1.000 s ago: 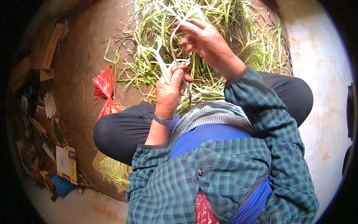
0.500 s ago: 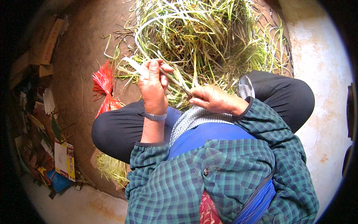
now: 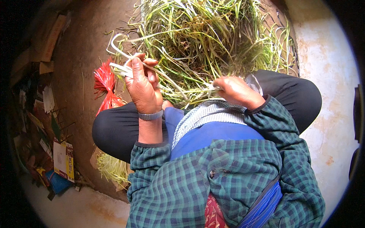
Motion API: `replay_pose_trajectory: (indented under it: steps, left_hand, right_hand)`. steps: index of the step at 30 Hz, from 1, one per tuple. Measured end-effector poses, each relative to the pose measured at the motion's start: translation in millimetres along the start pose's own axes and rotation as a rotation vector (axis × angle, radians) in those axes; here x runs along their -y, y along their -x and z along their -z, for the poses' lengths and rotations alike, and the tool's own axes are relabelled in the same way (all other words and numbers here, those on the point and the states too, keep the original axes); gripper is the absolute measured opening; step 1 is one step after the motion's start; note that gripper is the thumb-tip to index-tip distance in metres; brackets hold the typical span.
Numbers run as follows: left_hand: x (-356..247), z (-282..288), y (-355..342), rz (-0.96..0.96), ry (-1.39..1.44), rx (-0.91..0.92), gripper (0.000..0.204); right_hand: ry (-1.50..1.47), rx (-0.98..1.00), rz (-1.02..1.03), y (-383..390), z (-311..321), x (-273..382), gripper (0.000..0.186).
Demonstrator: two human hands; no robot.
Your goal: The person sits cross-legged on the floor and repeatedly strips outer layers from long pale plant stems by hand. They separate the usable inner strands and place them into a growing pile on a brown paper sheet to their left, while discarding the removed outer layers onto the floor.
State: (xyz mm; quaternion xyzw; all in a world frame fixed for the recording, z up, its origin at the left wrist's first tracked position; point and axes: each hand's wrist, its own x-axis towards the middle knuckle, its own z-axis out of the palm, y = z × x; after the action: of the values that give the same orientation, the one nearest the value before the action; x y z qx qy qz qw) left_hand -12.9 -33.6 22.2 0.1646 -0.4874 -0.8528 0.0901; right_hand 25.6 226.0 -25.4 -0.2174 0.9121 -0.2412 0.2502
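L hand [image 3: 142, 89] & R hand [image 3: 237, 91] pull pale strand [image 3: 173, 81] taut over greens [image 3: 205, 38]

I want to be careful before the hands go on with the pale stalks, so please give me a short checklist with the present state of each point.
1. Left hand has a closed grip on the pale stalks: ok.
2. Right hand holds the other end of the stalks near the lap: ok.
3. Stalk between both hands is unbroken: cannot tell.
4. Heap of green stalks lies within reach in front: ok.
5. Red strip bundle is apart from the left hand: ok.
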Motion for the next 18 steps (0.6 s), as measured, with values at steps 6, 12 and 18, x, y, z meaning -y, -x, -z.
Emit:
replay_pose_trajectory:
  steps: [6,12,18]
  left_hand:
    - [13.9,-8.0,6.2,0.082,0.014,0.048,0.022]
    - [26.4,-12.9,30.9,0.379,-0.058,0.195,0.037]
    - [35.3,-18.4,24.4,0.173,-0.289,0.143,0.023]
  right_hand:
    - [-1.163,0.323,-0.054,-22.9,21.8,64.5,0.038]
    - [-0.869,0.047,-0.005,-25.8,18.4,65.7,0.021]
    - [-0.449,-0.348,-0.064,-39.8,0.9,3.7,0.024]
